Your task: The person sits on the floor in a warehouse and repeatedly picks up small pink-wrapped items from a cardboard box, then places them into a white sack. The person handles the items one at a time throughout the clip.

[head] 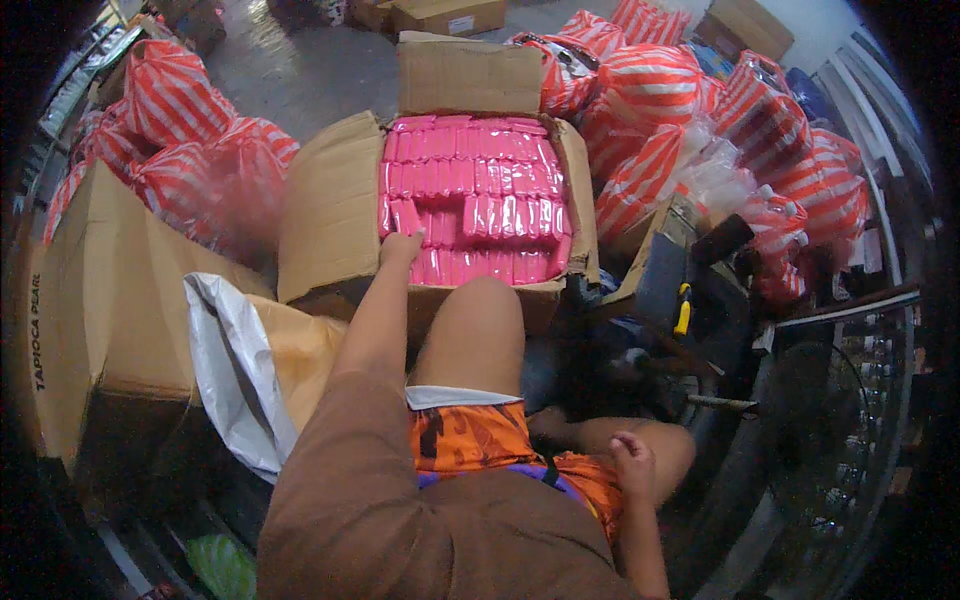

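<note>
An opened cardboard box (pixel 330 217) stands before my knee, its flaps folded outward. Rows of shiny pink plastic-wrapped packets (pixel 517 165) fill it, with a sunken gap in the middle of a nearer row. At the near left of the box, my left hand (pixel 403 246) grips the lower end of a slightly tilted pink packet (pixel 406 216); most of the fingers are hidden. My right hand (pixel 634 454) is by my bent right leg, fingers curled, with nothing visible in it.
Red-and-white striped plastic bags (pixel 649 75) are heaped at right, with more striped bags (pixel 176 94) at left. A large carton (pixel 142 300) and an open white-lined sack (pixel 240 360) stand on my left. A yellow-handled tool (pixel 682 309) is at right, near a metal-edged rack (pixel 847 307).
</note>
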`<action>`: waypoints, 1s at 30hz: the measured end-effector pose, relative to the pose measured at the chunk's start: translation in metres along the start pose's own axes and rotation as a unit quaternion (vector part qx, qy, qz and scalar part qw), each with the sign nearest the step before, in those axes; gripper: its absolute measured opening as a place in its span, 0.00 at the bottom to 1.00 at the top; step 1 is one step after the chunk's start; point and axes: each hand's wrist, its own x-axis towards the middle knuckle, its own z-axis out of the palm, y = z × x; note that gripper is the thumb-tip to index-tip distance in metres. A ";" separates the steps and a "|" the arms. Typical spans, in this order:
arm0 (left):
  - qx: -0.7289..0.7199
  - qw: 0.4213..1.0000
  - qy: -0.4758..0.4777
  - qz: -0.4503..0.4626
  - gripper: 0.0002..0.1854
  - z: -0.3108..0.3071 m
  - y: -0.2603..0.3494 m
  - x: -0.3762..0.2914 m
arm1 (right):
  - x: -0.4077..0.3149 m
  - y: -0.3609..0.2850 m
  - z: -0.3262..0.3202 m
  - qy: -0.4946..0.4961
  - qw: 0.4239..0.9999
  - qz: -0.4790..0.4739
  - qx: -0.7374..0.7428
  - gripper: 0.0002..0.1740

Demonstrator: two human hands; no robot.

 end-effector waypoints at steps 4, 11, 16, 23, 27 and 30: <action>0.103 0.987 0.120 0.010 0.33 0.006 0.004 -0.012 | 0.015 0.008 0.032 -0.041 0.995 0.065 0.056 0.13; 0.034 0.960 0.192 0.201 0.16 -0.016 0.008 -0.062 | 0.045 0.017 0.050 -0.114 0.990 0.036 0.072 0.12; 0.090 0.978 0.083 0.169 0.37 -0.017 -0.001 -0.049 | 0.054 0.009 0.056 -0.161 0.986 0.015 0.051 0.12; 0.242 0.957 0.026 0.155 0.45 -0.002 0.000 -0.018 | 0.038 0.014 0.057 -0.176 0.982 0.052 0.047 0.16; 0.144 0.975 0.093 0.142 0.38 0.005 0.002 -0.023 | 0.039 0.021 0.054 -0.158 0.986 -0.001 -0.045 0.17; 0.022 0.972 0.165 0.167 0.38 -0.005 -0.007 -0.040 | 0.043 0.029 0.055 -0.166 0.986 0.004 -0.004 0.17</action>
